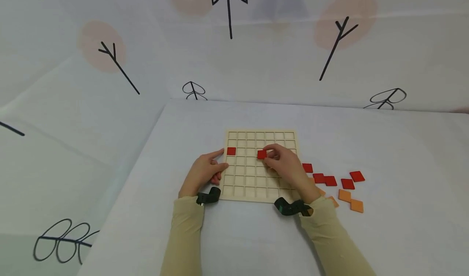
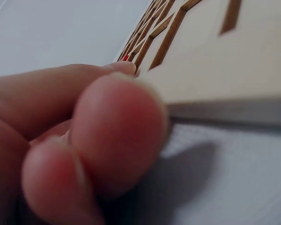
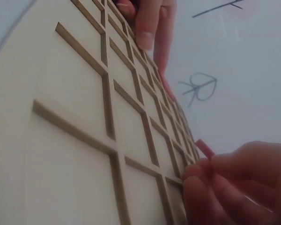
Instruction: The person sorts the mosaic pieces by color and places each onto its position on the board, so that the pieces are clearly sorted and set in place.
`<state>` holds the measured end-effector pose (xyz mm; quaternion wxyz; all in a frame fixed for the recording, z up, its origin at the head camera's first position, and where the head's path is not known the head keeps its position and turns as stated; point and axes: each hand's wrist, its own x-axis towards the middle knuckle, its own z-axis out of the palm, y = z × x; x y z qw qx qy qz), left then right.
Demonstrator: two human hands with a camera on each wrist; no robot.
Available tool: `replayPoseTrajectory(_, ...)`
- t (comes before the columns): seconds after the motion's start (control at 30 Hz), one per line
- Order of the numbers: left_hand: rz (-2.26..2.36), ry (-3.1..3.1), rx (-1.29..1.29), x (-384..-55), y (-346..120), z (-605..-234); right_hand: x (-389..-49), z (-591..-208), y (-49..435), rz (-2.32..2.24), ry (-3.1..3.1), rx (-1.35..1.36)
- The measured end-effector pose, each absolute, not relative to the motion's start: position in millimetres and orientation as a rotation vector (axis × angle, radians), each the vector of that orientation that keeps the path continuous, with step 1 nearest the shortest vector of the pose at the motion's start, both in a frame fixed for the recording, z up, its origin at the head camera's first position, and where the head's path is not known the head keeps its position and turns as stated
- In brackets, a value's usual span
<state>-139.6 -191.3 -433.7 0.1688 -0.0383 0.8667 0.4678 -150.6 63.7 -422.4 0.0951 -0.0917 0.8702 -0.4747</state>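
Note:
A pale wooden grid board (image 1: 259,200) lies on the white table. My right hand (image 1: 287,164) is over its middle, pinching a red square tile (image 1: 261,154) between thumb and fingers; in the right wrist view the pinched tile (image 3: 205,148) is tilted and stands above the grid. Another red tile (image 1: 231,151) lies in a cell of the leftmost column. Beside the board's left edge, my left hand (image 1: 203,171) touches it with the index finger stretched out and the thumb lower down. Its other fingers are bent below. In the left wrist view the thumb (image 2: 119,133) hides part of that edge.
Right of the board lie several loose red tiles (image 1: 331,181) and several orange tiles (image 1: 345,195), some partly hidden by my right forearm. A patterned white cloth wall (image 1: 271,64) stands behind the table. Each wrist wears a dark camera band.

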Motion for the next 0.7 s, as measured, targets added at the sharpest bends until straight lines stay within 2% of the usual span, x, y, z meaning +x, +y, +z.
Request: replayPoseTrajectory(0.7,1.332,2.477,-0.106,-138.2,-190.1,-434.5,-157.3,-422.0,37.3,-1.335,2.656,-0.310)
